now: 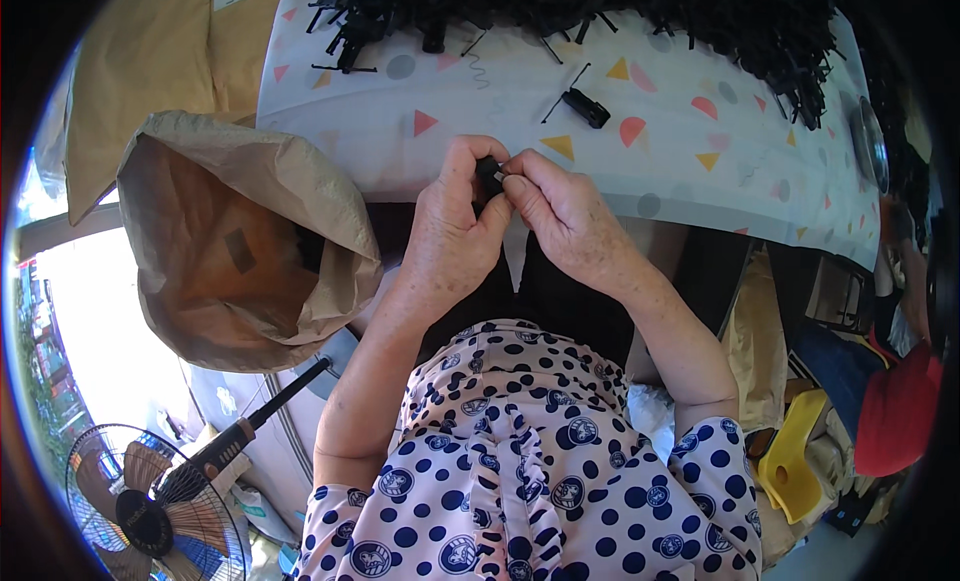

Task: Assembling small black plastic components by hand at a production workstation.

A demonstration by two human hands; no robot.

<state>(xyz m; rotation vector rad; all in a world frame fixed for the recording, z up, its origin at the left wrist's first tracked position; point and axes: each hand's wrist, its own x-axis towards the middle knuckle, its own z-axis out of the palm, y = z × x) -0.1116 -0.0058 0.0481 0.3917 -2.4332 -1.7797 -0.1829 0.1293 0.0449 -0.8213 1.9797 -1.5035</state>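
My left hand (450,231) is closed round a small black plastic part (488,173), held just off the near edge of the table. Thumb and forefinger of my right hand (568,221) pinch at the right side of that part, where a small pale or shiny spot shows. Whether the right fingers grip the part itself or a separate tiny piece, I cannot tell. Beyond my hands, a single black clip-like part (585,109) with thin prongs lies on the patterned tablecloth (480,111). Along the far side spreads a large heap of black plastic parts (600,6).
An open brown paper bag (165,271) stands at my left, against the table's edge, with something dark inside. Below it is a standing fan (145,521). A round metal dish (870,146) sits at the table's right edge. A yellow plastic piece (798,456) and cloths lie at lower right.
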